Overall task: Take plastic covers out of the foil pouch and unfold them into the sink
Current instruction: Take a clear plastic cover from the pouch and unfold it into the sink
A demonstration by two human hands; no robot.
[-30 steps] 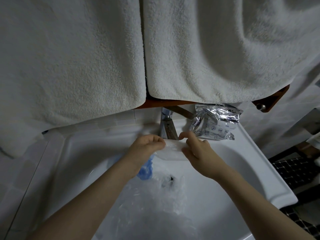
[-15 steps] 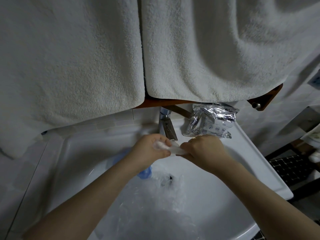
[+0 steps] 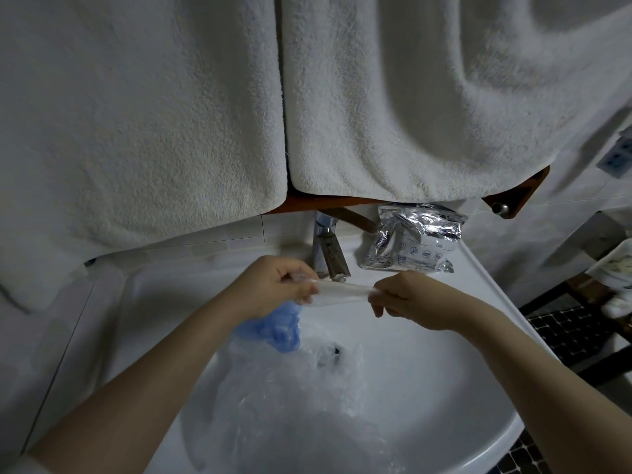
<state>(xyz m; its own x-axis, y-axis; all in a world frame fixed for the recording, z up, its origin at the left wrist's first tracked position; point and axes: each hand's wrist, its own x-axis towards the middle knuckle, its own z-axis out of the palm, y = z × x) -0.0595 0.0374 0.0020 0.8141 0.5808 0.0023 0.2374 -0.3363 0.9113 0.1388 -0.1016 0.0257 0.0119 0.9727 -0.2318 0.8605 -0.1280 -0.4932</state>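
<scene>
Home bathroom. White ceramic washbasin [image 3: 444, 343] with chrome mixer tap [image 3: 325, 249] at back rim. Two white terry towels [image 3: 136, 114] hang over a wooden rail [image 3: 516, 196] above. White wall tiles [image 3: 239, 230]; dark small-tile floor [image 3: 561, 331] at right.

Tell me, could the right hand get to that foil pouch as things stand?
Probably yes: the foil pouch lies on the sink ledge just beyond the right hand, nothing between, though its grip holds the plastic cover.

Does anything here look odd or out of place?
Only the sink basin: loose clear plastic covers and a blue one lie over the drain. The crumpled foil pouch sits on the rim.
</scene>
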